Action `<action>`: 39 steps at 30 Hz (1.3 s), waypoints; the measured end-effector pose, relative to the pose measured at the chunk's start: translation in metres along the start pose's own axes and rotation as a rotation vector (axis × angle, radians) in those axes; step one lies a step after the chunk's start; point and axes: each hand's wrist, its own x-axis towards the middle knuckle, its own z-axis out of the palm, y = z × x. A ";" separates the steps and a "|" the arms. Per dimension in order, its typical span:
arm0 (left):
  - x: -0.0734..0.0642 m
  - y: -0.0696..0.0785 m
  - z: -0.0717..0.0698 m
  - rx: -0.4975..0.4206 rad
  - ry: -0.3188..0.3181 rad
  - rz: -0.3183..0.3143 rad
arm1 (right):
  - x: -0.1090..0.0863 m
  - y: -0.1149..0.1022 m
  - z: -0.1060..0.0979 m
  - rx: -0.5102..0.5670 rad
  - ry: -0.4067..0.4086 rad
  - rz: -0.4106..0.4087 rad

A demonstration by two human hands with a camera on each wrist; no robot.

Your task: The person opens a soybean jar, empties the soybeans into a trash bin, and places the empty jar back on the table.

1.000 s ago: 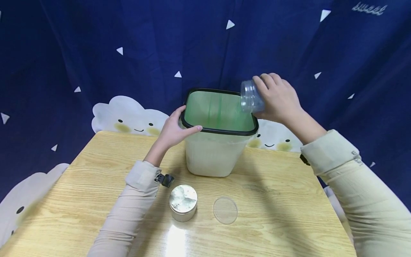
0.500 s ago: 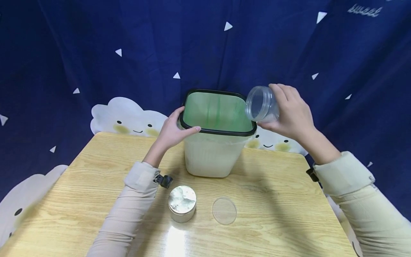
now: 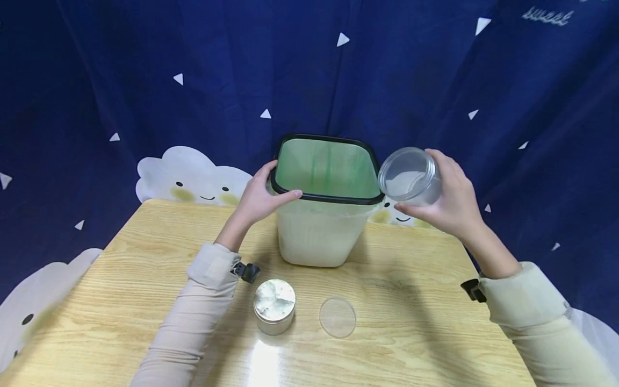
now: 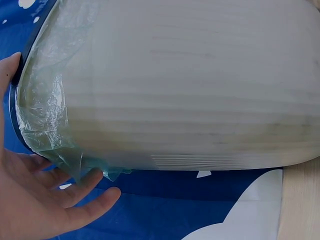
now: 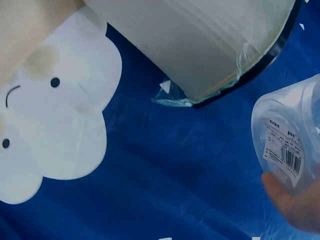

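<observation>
A whitish trash bin [image 3: 316, 236] with a black rim and a green bag lining it stands at the table's back. My left hand [image 3: 257, 198] holds its left rim, thumb across the front edge. In the left wrist view the bag's crinkled edge [image 4: 47, 105] hangs outside under the rim, near the fingers. To the right of the bin, my right hand [image 3: 453, 199] grips a clear plastic jar [image 3: 408, 180], its open mouth tilted toward the camera. The right wrist view shows a barcode label [image 5: 285, 150] on the jar's base.
A silver round tin [image 3: 274, 305] with a lid sits on the wooden table [image 3: 159, 252] before the bin. Right of it lies a clear flat disc [image 3: 337, 317]. A blue curtain [image 3: 222, 64] with clouds and triangles hangs behind the table.
My right hand has drawn the jar from above the bin's right rim out to the right and lower, turning its mouth up toward the camera. The left hand keeps its place.
</observation>
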 end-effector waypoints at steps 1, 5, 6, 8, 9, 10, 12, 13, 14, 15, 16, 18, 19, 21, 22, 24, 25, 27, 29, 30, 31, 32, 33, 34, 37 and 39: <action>0.000 0.000 0.000 -0.001 0.000 0.000 | -0.004 0.000 0.000 0.012 -0.001 0.010; 0.001 0.000 0.000 -0.002 0.000 0.002 | -0.018 0.001 0.001 0.047 -0.009 0.045; 0.001 0.000 0.000 -0.001 0.000 0.002 | -0.021 0.001 0.002 0.055 -0.012 0.052; 0.001 0.000 0.000 0.001 0.002 0.003 | -0.028 0.001 0.003 0.066 -0.019 0.061; 0.001 0.000 0.000 0.003 0.001 0.003 | -0.031 0.001 0.004 0.073 -0.023 0.068; 0.001 0.000 -0.001 0.003 0.002 0.004 | -0.035 0.001 0.004 0.081 -0.024 0.074; 0.001 0.000 -0.001 0.002 0.006 0.006 | -0.041 0.002 0.007 0.096 -0.029 0.085; 0.001 0.000 -0.001 0.000 0.008 0.005 | -0.044 0.002 0.008 0.102 -0.030 0.091; 0.001 -0.001 -0.001 -0.001 0.009 0.004 | -0.047 0.002 0.009 0.109 -0.029 0.098; 0.001 -0.001 -0.001 -0.001 0.010 0.005 | -0.050 0.003 0.011 0.118 -0.028 0.103; 0.001 -0.001 -0.001 -0.002 0.012 0.005 | -0.053 0.004 0.013 0.127 -0.028 0.107; 0.002 -0.001 -0.001 -0.003 0.014 0.003 | -0.061 0.007 0.018 0.139 -0.029 0.118; 0.002 -0.001 -0.001 -0.003 0.015 0.002 | -0.065 0.008 0.021 0.145 -0.030 0.123; 0.001 -0.001 0.000 -0.005 0.013 0.004 | -0.076 0.012 0.026 0.161 -0.032 0.132; 0.001 -0.001 0.000 -0.006 0.012 0.004 | -0.081 0.014 0.029 0.172 -0.033 0.137; 0.000 0.000 0.000 -0.007 0.009 0.005 | -0.093 0.017 0.035 0.189 -0.035 0.153; 0.000 0.000 0.001 -0.007 0.007 0.005 | -0.098 0.019 0.038 0.199 -0.033 0.159; 0.000 0.001 0.001 -0.006 0.004 0.002 | -0.108 0.021 0.044 0.220 -0.034 0.182; -0.001 0.001 0.001 -0.007 -0.001 -0.001 | -0.118 0.025 0.049 0.222 -0.037 0.212; -0.001 0.001 0.001 -0.008 -0.003 -0.003 | -0.123 0.026 0.051 0.227 -0.040 0.228; -0.001 0.001 0.001 -0.009 -0.005 -0.006 | -0.128 0.028 0.054 0.229 -0.041 0.243; -0.002 0.001 0.001 -0.011 -0.006 -0.008 | -0.132 0.029 0.055 0.231 -0.045 0.259; -0.002 0.001 0.001 -0.012 -0.006 -0.009 | -0.136 0.030 0.057 0.234 -0.048 0.273; -0.002 0.001 0.001 -0.012 -0.006 -0.011 | -0.140 0.032 0.059 0.235 -0.053 0.286; -0.002 0.001 0.001 -0.009 -0.003 -0.012 | -0.150 0.036 0.064 0.247 -0.070 0.322; -0.001 0.001 0.001 -0.008 0.002 -0.005 | -0.157 0.038 0.067 0.263 -0.081 0.344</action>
